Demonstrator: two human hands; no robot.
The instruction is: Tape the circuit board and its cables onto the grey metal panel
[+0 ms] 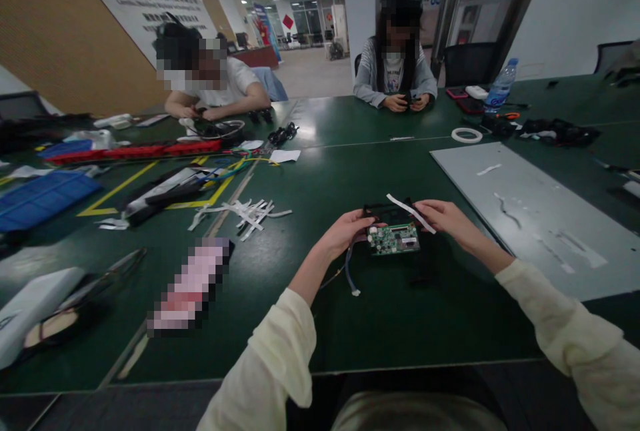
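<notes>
Grip: left hand (350, 227) clasps circuit board (394, 239) | right hand (443, 214) pinches white strip (410, 212) | black part behind unclear

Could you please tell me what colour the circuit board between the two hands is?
The circuit board is green; the head view shows it best.

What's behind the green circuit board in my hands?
A black frame shows above the board, crossed by a white strip; a thin cable hangs by the left hand. The board covers the rest.
</notes>
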